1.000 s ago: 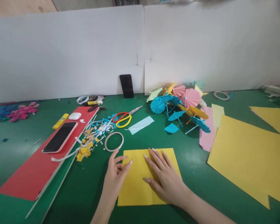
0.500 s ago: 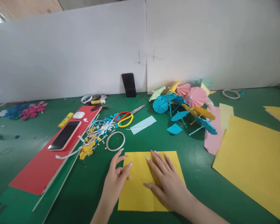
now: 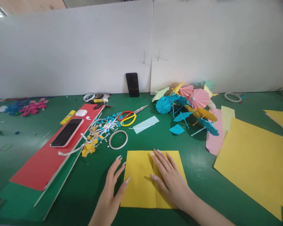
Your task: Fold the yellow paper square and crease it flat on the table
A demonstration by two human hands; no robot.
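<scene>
A yellow sheet of paper (image 3: pixel 139 185) lies on the green table in front of me, with a crease running down its middle. My right hand (image 3: pixel 171 182) rests on the sheet's right half, fingers stretched out and pointing away from me. At the left edge of the paper is my left hand (image 3: pixel 114 185), its fingers apart and nothing in them; the thumb reaches over the paper's edge. Beyond the sheet lie a roll of tape (image 3: pixel 118 140), scissors (image 3: pixel 129 116) with one red and one yellow handle, and a pale blue paper strip (image 3: pixel 145 124).
Small paper umbrellas (image 3: pixel 198 99) are heaped at the back right. Large yellow paper (image 3: pixel 254 166) covers the right side. Paper scraps (image 3: pixel 91 146) lie beside a red board (image 3: pixel 35 171) bearing a phone (image 3: pixel 67 132). Another phone (image 3: pixel 132 84) leans against the white partition (image 3: pixel 85 53).
My left hand has drawn back a little to the left, its fingers opening off the sheet. The right hand stays on the paper. The view has shifted slightly.
</scene>
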